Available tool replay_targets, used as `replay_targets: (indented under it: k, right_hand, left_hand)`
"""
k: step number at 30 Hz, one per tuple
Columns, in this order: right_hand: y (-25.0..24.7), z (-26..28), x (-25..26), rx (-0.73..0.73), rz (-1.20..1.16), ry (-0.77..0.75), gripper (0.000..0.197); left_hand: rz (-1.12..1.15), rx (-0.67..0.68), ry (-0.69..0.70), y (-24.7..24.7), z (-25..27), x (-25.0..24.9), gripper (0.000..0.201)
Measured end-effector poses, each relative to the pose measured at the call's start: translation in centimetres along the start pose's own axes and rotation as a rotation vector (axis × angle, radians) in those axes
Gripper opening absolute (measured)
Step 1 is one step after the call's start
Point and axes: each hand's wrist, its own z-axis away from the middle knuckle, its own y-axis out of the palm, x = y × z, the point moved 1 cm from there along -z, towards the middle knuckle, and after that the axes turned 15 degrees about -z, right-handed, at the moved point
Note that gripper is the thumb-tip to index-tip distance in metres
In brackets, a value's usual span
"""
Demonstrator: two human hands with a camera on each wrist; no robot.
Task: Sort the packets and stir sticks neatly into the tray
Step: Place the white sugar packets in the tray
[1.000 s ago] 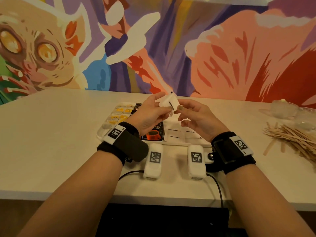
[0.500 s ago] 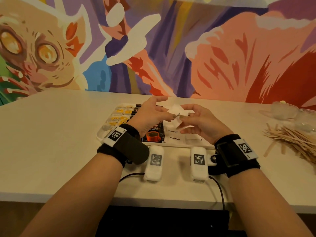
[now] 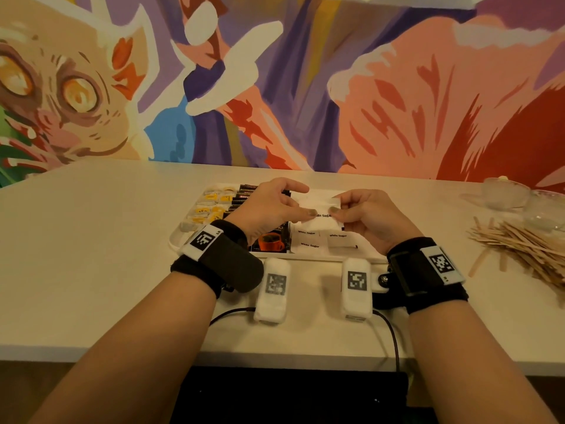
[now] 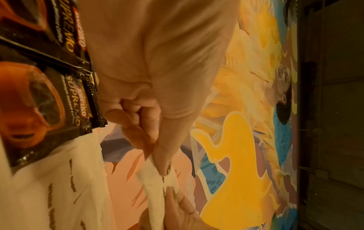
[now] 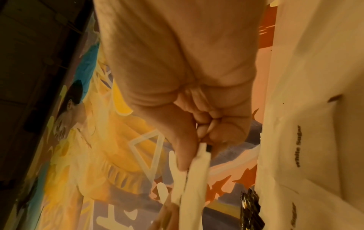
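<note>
A white sugar packet hangs flat just above the white tray, pinched at its left end by my left hand and at its right end by my right hand. The left wrist view shows thumb and forefinger of my left hand nipping the packet. In the right wrist view my right hand pinches the packet's edge. More white sugar packets lie in the tray below, black coffee packets beside them, yellow packets at its left. Wooden stir sticks lie heaped at the right.
Clear glass cups stand at the far right behind the sticks. Two white tagged devices with black cables lie between my wrists near the table's front edge. A painted mural wall closes off the back.
Both hands have come down toward the tray, and the packet has turned from upright to flat, printed side up, stretched between the two pinches.
</note>
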Motion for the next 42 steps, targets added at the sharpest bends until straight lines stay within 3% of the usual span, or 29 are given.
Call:
replay_targets:
  k: [6,10,13,16,20,24,29,35,38,42]
  right_hand:
    - [-1.8,-0.1,0.5,-0.179,0.088,0.075,0.018]
    - [-2.7,-0.2,0.1,-0.117,0.398,0.271,0.007]
    - [-3.3,0.0,0.1,-0.125,0.562,0.310,0.013]
    - [-3.8,-0.3,0.2,-0.222,0.495,0.252,0.021]
    - [-3.3,-0.5,-0.3,-0.185,0.450,0.317,0.023]
    - [-2.9,-0.9,-1.0,-0.147,0.461,0.343,0.036]
    - [-2.9,-1.3,-1.3,-0.131,0.498,0.402,0.055]
    - [-4.1,-2.2,-1.2,-0.272,0.347,0.297,0.038]
    - [-4.3,-2.7,-1.3,-0.248,0.334,0.304,0.034]
    - [-4.0,-2.8,-1.6,-0.226,0.211,0.330,0.038]
  left_hand:
    - [0.010,0.026,-0.046,0.1,0.5,-1.0,0.032]
    - [-0.110,0.070,-0.064,-0.6,0.7,-2.3,0.024]
    - [-0.344,0.144,0.006,-1.5,0.5,-3.4,0.026]
    - [-0.728,0.324,0.111,-1.9,-0.1,-4.1,0.033]
    - [-1.150,0.606,0.093,-1.0,-1.4,-3.4,0.063]
    - [-1.397,0.691,0.092,0.2,-1.8,-2.8,0.084]
    - [-1.422,0.722,0.077,0.7,-2.1,-1.6,0.075]
    - [-1.310,0.661,0.075,0.3,-3.3,-2.5,0.065]
    - [-1.393,0.740,0.073,1.0,-3.4,-2.9,0.063]
    - [-1.426,0.803,0.141,2.1,-2.6,-3.6,0.042]
